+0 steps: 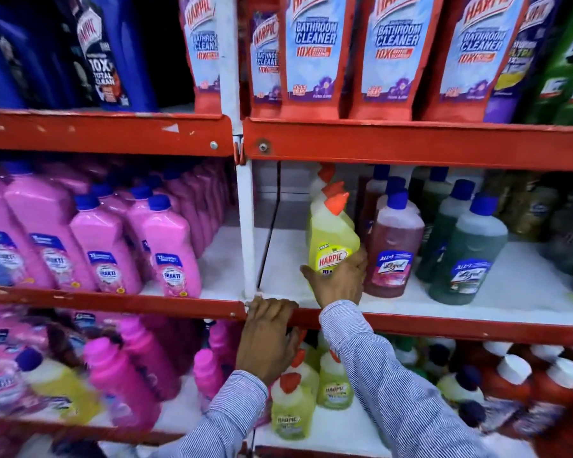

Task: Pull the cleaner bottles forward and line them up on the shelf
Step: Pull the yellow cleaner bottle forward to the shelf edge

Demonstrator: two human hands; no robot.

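Striped sleeves (391, 385) run up from the bottom of the view to both my hands. My right hand (339, 282) is wrapped around the lower body of a yellow Harpic bottle (333, 239), thumb on its left side and fingers curled round the right, holding it upright near the front of the middle shelf (477, 302). Two more orange-capped bottles (328, 180) stand in a row straight behind it. My left hand (267, 335) grips the red front rail (113, 304) of that shelf, fingers hooked over its top edge just beside the white upright post (247, 226). Touching my right fingers stands a reddish Lizol bottle (394, 246), with a dark green one (467, 256) further right. Left of the post, pink bottles (169, 249) with blue caps fill the bay. Above, red bathroom cleaner pouches (315, 54) line the top shelf; below, smaller yellow bottles (291, 411) stand.
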